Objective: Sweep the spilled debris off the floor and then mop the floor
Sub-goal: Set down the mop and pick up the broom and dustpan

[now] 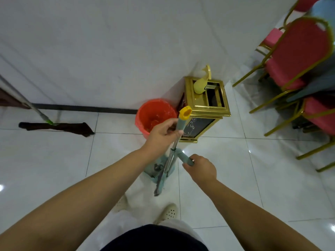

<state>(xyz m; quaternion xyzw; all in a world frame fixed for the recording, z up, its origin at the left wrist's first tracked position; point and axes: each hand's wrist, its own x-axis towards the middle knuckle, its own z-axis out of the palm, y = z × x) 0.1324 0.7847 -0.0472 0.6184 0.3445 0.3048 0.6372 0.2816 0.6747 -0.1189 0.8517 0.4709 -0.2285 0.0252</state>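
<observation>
Fingers (175,132) wrap broom handle (181,122); right hand (201,168) grips dustpan handle (184,157)

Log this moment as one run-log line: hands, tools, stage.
left hand: grips broom handle | right hand: grips dustpan handle | dustpan: on floor by red bin | mop: untouched by wall

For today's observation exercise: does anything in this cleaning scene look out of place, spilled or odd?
No spilled debris shows on the floor. One oddity: a yellow fan-like object lies across the opening of the gold bin. The left hand holds the broom handle; the right hand holds the dustpan handle.
</observation>
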